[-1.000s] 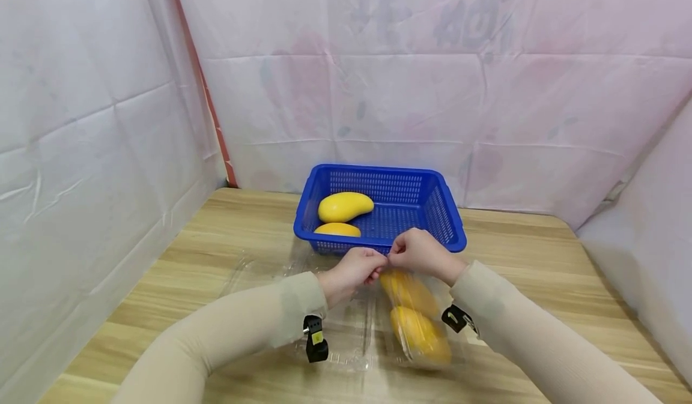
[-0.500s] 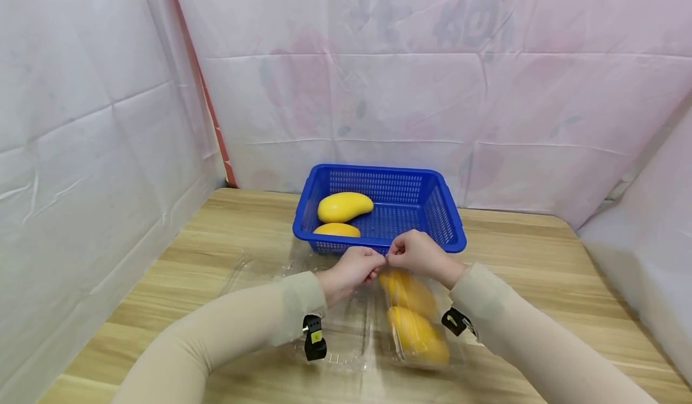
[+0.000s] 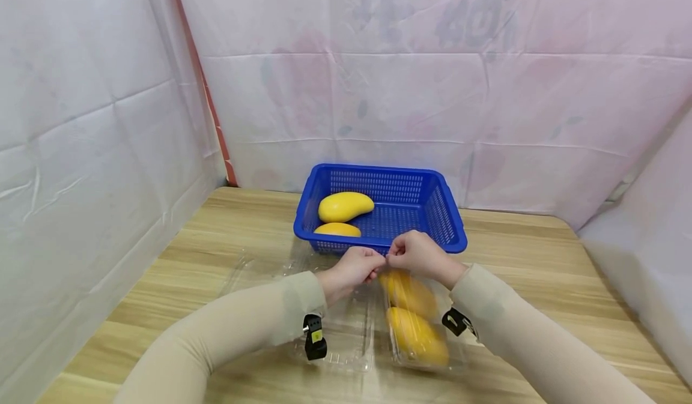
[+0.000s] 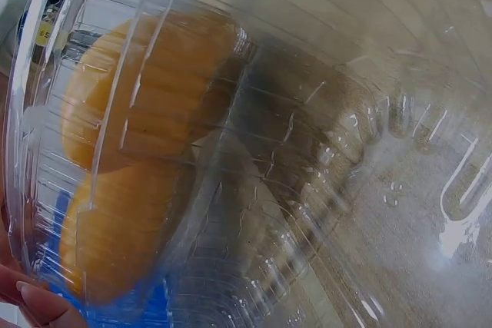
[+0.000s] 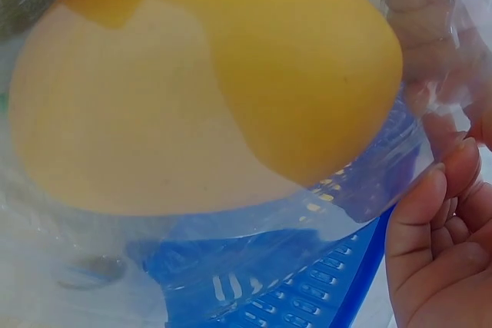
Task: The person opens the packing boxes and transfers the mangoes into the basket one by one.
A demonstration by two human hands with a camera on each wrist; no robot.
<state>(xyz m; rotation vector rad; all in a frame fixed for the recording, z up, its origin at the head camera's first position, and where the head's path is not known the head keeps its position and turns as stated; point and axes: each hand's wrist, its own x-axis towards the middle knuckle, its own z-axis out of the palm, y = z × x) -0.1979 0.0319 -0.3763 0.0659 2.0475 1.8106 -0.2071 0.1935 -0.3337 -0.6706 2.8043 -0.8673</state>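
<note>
Pinched at its 11 o'clock corner, where the fingertips of the left hand (image 3: 354, 270) and right hand (image 3: 421, 254) meet, is a clear plastic clamshell (image 3: 456, 357) with two yellow mangoes (image 3: 417, 335) inside. Its shell should be thin, springy and nearly weightless, slick on the flat faces and liable to crease or crack if forced; most of the heft will lie in the fruit, which looks firm and smooth enough to roll. I would hold it by the rim, or support it from below, rather than squeeze the lid (a thin panel dents easily). Seen from the right wrist, the thumb and forefinger close on the plastic edge, a detail too small in the head view; a pale patch over the fruit there may be reflection. From the left wrist come the ribbed walls and moulded loops, which the head view barely hints at. Only the head view gives the layout: more clear packaging (image 3: 346, 344) at 9 o'clock, whether joined to the clamshell I cannot tell, a blue plastic basket (image 3: 373, 168) at 11 o'clock holding two loose mangoes (image 3: 346, 207), and the wood-grain table (image 3: 540, 260) beneath.
</note>
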